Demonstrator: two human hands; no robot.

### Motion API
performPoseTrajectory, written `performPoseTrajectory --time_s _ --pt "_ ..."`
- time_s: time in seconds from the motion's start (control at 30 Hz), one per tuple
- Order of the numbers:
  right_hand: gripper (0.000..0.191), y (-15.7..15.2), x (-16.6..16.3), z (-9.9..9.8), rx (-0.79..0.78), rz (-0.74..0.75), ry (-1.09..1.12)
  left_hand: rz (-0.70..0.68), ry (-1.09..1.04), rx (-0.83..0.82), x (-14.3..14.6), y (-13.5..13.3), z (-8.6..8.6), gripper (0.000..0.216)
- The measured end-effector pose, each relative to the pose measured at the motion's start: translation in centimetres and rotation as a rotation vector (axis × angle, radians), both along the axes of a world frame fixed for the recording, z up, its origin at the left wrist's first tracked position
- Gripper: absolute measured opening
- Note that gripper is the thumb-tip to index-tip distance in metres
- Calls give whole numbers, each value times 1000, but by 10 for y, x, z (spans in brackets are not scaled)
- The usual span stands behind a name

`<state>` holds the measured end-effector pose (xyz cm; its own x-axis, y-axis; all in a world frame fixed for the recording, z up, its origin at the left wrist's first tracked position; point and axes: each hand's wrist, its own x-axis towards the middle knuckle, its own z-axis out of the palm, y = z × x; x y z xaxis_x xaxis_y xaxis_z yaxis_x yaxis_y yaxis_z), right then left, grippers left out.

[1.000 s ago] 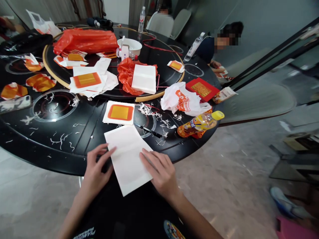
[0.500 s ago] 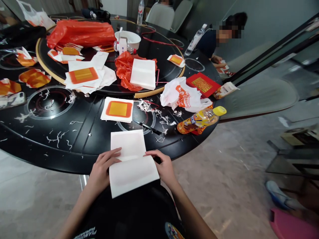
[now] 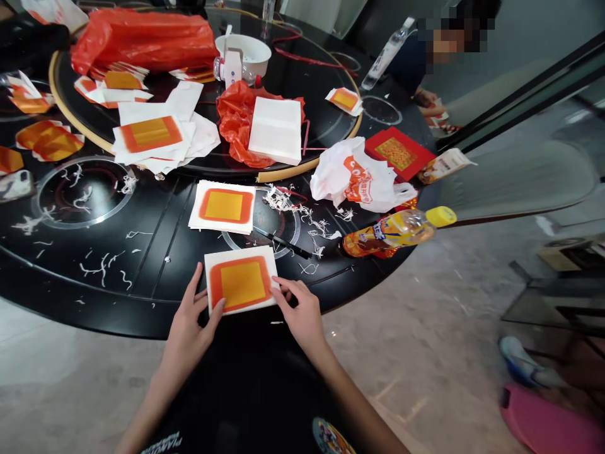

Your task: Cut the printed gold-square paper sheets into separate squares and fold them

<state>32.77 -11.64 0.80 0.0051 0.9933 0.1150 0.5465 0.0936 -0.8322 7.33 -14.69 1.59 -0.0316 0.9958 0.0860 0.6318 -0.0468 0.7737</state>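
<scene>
A folded sheet of white paper [image 3: 243, 285], printed with an orange-bordered gold rectangle, is held at the table's near edge. My left hand [image 3: 193, 318] grips its left side, thumb on the printed face and fingers at the edge or behind. At the right edge, my right hand [image 3: 299, 309] pinches the same paper between thumb and fingers. Just beyond lies a stack of similar printed papers [image 3: 225, 207], squared up flat. A black pen-like cutter [image 3: 286, 243] rests to the right of that stack, among white paper shreds [image 3: 314, 221].
A yellow-capped drink bottle [image 3: 397, 233] lies at the right edge near a white plastic bag [image 3: 359, 176]. On the turntable are loose printed papers [image 3: 151, 133], a red plastic bag [image 3: 142, 41] and a white bowl [image 3: 253, 53]. Another person [image 3: 425, 57] sits at the far right.
The paper was open with its blank inside showing; now it is folded over with the printed face up. Both hands have shifted to its sides. The view has moved slightly.
</scene>
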Motion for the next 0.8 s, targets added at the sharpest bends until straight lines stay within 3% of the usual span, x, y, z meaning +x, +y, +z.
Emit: performPoseTrajectory --time_s 0.23,0.47,0.8 --pt "24 -3 -2 0 74 27 -61 92 106 199 4 2 -3 33" --pt "26 -5 -2 1 95 31 -76 95 297 116 6 1 4 39" --pt "31 -8 -3 -3 152 42 -164 150 409 49 10 -1 7 40"
